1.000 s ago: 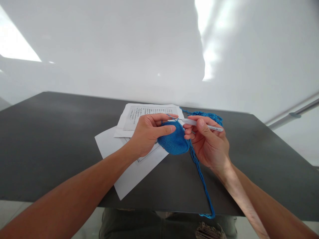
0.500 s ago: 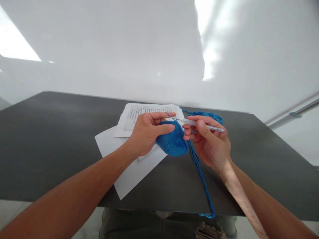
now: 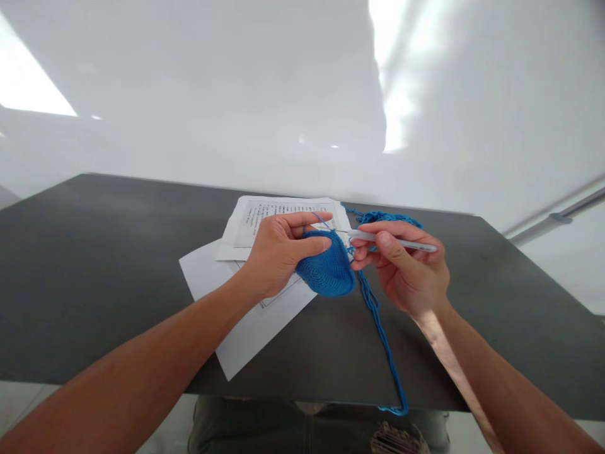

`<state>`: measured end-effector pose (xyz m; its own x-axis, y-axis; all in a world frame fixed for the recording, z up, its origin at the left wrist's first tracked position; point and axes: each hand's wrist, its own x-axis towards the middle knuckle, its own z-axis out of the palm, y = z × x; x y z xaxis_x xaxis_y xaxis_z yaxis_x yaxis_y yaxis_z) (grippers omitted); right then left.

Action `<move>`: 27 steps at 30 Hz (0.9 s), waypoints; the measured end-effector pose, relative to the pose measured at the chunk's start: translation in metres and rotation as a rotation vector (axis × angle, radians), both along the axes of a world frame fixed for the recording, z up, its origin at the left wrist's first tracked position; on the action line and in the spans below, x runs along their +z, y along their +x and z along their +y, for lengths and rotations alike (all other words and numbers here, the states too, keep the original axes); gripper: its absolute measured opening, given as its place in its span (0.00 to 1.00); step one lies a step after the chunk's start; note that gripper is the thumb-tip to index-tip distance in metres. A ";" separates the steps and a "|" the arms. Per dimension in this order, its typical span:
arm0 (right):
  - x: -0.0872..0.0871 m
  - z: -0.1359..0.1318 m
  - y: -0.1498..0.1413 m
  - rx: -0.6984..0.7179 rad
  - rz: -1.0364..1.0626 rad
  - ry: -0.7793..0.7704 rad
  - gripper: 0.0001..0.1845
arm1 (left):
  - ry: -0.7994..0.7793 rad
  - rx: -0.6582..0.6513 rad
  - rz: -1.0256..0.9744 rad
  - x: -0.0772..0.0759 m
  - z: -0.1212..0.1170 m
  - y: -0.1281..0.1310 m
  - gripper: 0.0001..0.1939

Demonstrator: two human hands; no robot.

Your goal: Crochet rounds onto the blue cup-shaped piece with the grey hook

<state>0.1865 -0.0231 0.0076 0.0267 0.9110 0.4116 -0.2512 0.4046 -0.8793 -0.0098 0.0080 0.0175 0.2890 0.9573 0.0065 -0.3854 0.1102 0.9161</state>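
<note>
Pinching blue crochet pc (image 3: pixel 326 272) by top rim w/ L hand (image 3: pixel 276 257), over papers (image 3: pixel 241 340) & table (image 3: pixel 118 271); R hand (image 3: pixel 407 274) grips hook (image 3: pixel 423 246) pen-style. Pc prob light, soft, floppy: hold rim nr hook tip; hook stiff, hold handle.

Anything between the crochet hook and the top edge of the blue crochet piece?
Nothing visible blocks it: the crochet hook, in the right hand, lies at that edge of the blue crochet piece, pinched in the left hand. Only a thin blue yarn strand slants up near the hook's tip.
</note>
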 end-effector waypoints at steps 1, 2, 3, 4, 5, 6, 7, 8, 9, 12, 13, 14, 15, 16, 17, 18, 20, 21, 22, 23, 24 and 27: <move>0.001 0.000 0.001 -0.004 -0.013 0.017 0.08 | 0.002 0.007 0.006 0.000 0.000 0.000 0.26; 0.001 0.000 0.002 -0.005 -0.026 0.030 0.08 | 0.003 0.012 0.012 0.000 0.000 0.000 0.27; 0.002 0.000 0.004 -0.004 -0.039 0.041 0.08 | 0.002 0.018 0.018 -0.001 0.000 0.000 0.27; 0.002 0.000 0.005 -0.003 -0.050 0.051 0.08 | 0.004 0.024 0.021 -0.001 0.000 0.000 0.27; 0.002 0.000 0.006 -0.003 -0.059 0.060 0.08 | 0.005 0.031 0.024 -0.002 0.000 0.001 0.27; 0.003 0.000 0.007 -0.002 -0.069 0.067 0.08 | 0.007 0.038 0.027 -0.003 0.001 0.001 0.27; 0.002 0.000 0.009 -0.004 -0.079 0.074 0.08 | 0.009 0.046 0.029 -0.003 0.001 0.001 0.27; 0.002 0.000 0.010 -0.008 -0.093 0.083 0.08 | 0.011 0.054 0.032 -0.004 0.002 0.001 0.27; 0.001 0.000 0.011 -0.013 -0.111 0.091 0.08 | 0.012 0.062 0.035 -0.005 0.002 0.001 0.27; -0.003 0.000 0.015 -0.017 -0.168 0.116 0.07 | 0.018 0.075 0.041 -0.006 0.003 0.001 0.26; -0.004 0.000 0.016 -0.016 -0.182 0.125 0.07 | 0.021 0.080 0.043 -0.006 0.003 0.001 0.26; -0.005 0.000 0.016 -0.015 -0.194 0.135 0.07 | 0.024 0.087 0.047 -0.006 0.003 0.001 0.26; -0.005 0.000 0.016 -0.016 -0.202 0.146 0.08 | 0.027 0.095 0.051 -0.006 0.003 0.002 0.26; -0.006 0.000 0.016 -0.022 -0.206 0.158 0.08 | 0.030 0.103 0.057 -0.006 0.002 0.002 0.27; -0.006 0.000 0.015 -0.029 -0.208 0.172 0.09 | 0.036 0.111 0.065 -0.007 0.002 0.002 0.27; -0.005 -0.001 0.014 -0.037 -0.209 0.185 0.09 | 0.047 0.119 0.075 -0.007 0.002 0.002 0.27; -0.004 -0.002 0.012 -0.051 -0.212 0.209 0.09 | 0.087 0.131 0.109 -0.009 0.003 0.002 0.27; -0.003 -0.002 0.011 -0.058 -0.216 0.221 0.10 | 0.114 0.139 0.131 -0.010 0.003 0.001 0.27; -0.002 -0.003 0.010 -0.064 -0.223 0.234 0.10 | 0.142 0.149 0.155 -0.011 0.003 0.001 0.26; -0.001 -0.003 0.009 -0.070 -0.234 0.248 0.11 | 0.170 0.163 0.183 -0.012 0.003 0.001 0.26; 0.000 -0.004 0.009 -0.076 -0.247 0.262 0.11 | 0.195 0.178 0.214 -0.013 0.003 0.001 0.25; 0.001 -0.005 0.007 -0.101 -0.302 0.312 0.12 | 0.254 0.228 0.300 -0.013 0.001 0.002 0.24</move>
